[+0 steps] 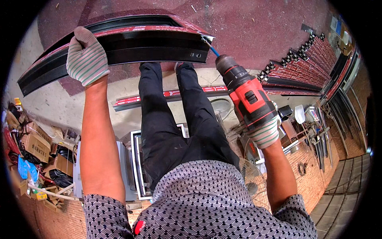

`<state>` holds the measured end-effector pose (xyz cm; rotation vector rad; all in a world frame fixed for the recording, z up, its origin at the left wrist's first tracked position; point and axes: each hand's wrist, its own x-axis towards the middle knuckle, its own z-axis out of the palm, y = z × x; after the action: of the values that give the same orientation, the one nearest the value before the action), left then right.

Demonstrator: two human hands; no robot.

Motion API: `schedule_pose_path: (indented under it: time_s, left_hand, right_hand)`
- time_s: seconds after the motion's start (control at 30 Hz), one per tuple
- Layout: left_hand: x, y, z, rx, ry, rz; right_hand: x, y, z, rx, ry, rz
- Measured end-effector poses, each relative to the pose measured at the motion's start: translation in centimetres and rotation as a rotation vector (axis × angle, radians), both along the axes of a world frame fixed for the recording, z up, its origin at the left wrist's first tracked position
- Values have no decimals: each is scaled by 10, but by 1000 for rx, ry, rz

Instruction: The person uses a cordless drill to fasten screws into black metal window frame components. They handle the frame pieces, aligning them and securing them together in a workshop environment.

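My left hand, in a white glove with green stripes, is closed over the upper edge of a black metal frame with red protective film along its rim. My right hand, gloved alike, grips a red and black cordless drill. From the drill's chuck a long bit with a blue section reaches up to the frame's right corner. The bit's tip meets or nearly touches that corner; exact contact is too small to make out. Two small slots show in the profile's face near that end.
A long red-filmed profile lies across the floor behind my legs. Many similar profiles are stacked in a fan at right. Cardboard boxes and clutter crowd the lower left. A wire fan guard and a tool-covered table stand lower right.
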<state>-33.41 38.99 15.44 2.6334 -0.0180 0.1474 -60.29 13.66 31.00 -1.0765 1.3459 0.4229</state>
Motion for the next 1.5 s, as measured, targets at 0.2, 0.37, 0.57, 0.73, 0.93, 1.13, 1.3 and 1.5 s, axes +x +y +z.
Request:
schedule_pose_path:
  time_s: [0.2, 0.37, 0.57, 0.73, 0.93, 1.13, 1.3, 1.5]
  left_hand:
    - [-1, -3, 3, 86, 78, 29]
    - [-1, -3, -4, 91, -47, -17]
    - [3, -4, -6, 141, -76, -45]
    - [7, -5, -9, 148, -148, -104]
    - [2, -3, -13, 126, -139, -106]
    - [14, -4, -18, 211, -225, -135]
    - [47, -33, -6, 137, -152, -161]
    - [56, -42, -8, 192, -44, -147]
  right_hand:
    - [25, -12, 14, -245, -33, 794]
    - [56, -16, 26, -209, -44, 721]
    - [77, -21, 38, -109, 8, 587]
    - [94, -27, 40, -67, 25, 542]
    - [112, -28, 41, 143, 99, 143]
    - [109, -26, 40, -29, 143, 636]
    - [124, -38, 32, 264, -8, -158]
    - [150, -58, 27, -139, 34, 898]
